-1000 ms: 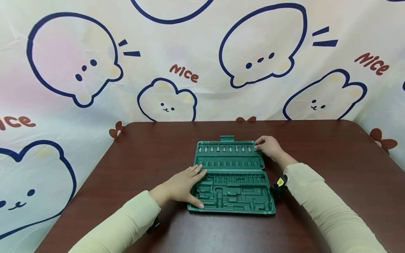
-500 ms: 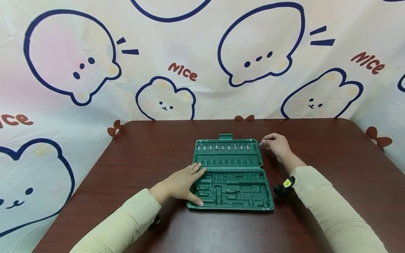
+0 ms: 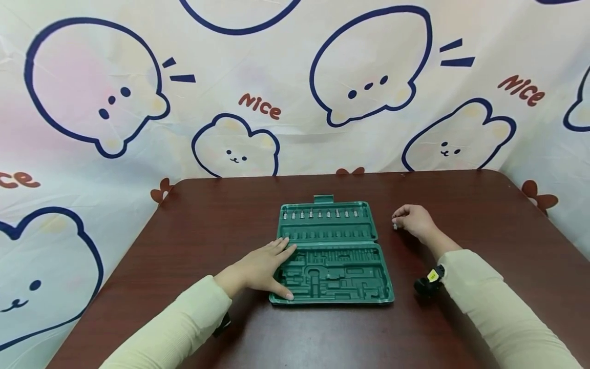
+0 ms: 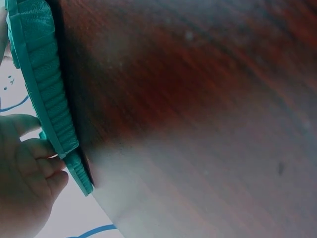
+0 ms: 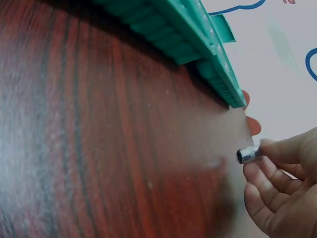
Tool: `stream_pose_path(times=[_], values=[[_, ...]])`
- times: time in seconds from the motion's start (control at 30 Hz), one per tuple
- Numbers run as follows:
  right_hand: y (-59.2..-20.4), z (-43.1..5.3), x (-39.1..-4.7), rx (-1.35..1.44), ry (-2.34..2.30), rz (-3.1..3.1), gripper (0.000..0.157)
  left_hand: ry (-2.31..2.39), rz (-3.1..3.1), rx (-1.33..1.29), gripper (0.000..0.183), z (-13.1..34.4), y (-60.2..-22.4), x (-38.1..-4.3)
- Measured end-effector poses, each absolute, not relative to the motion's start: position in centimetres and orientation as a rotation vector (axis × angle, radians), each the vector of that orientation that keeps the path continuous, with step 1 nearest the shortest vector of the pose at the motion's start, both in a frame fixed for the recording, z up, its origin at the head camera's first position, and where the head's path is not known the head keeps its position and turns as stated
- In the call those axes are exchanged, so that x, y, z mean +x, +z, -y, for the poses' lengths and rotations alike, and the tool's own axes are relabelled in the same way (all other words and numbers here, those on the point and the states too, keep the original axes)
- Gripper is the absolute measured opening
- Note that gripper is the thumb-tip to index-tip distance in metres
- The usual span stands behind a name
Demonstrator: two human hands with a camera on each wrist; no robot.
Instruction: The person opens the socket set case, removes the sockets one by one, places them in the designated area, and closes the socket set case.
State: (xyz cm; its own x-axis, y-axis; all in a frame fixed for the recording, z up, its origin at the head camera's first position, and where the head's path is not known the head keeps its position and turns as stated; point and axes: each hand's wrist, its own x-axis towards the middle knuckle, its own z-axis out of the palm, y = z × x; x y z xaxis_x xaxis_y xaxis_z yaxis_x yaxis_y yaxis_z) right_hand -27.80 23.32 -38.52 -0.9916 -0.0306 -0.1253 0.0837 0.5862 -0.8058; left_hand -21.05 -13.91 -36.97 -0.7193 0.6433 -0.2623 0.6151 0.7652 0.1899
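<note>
A green plastic tool case (image 3: 333,246) lies unfolded on the table, its moulded slots facing up. Along the top of its far half runs a row of small silver metal pieces (image 3: 320,214); the near half shows bare recesses. My left hand (image 3: 258,267) rests on the case's left edge, fingers spread and thumb on the near corner. To the right of the case, my right hand (image 3: 416,221) pinches a small silver socket (image 5: 249,154) between thumb and fingers. In the right wrist view its dark hollow end points away from the hand, close over the table.
The dark red-brown wooden table (image 3: 216,215) reaches back to a pale backdrop cloth (image 3: 295,148) with bear drawings. A latch tab (image 3: 323,198) sticks out from the case's far edge. A black wrist camera (image 3: 428,285) sits under the right wrist.
My right hand has drawn away from the case's upper right corner, moving right and slightly nearer with the socket. The left hand stays on the case. The head view has shifted slightly.
</note>
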Motion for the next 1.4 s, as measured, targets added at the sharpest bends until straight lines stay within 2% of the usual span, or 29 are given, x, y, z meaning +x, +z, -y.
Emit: stream_pose_path(times=[0.4, 0.87, 1.4], values=[[-38.6, -23.2, -28.6, -0.002, -1.092, -2.795, 0.014, 0.151, -2.648, 0.97, 0.105, 14.1, -37.1, -21.1], [-38.1, -23.1, -28.2, 0.082, -1.149, -2.763, 0.013, 0.197, -2.636, 0.973, 0.103, 14.1, -37.1, -21.0], [-36.9, -21.5, -28.1, 0.096, -1.39, -2.693, 0.023, 0.198, -2.62, 0.952, 0.103, 14.0, -36.7, -21.0]])
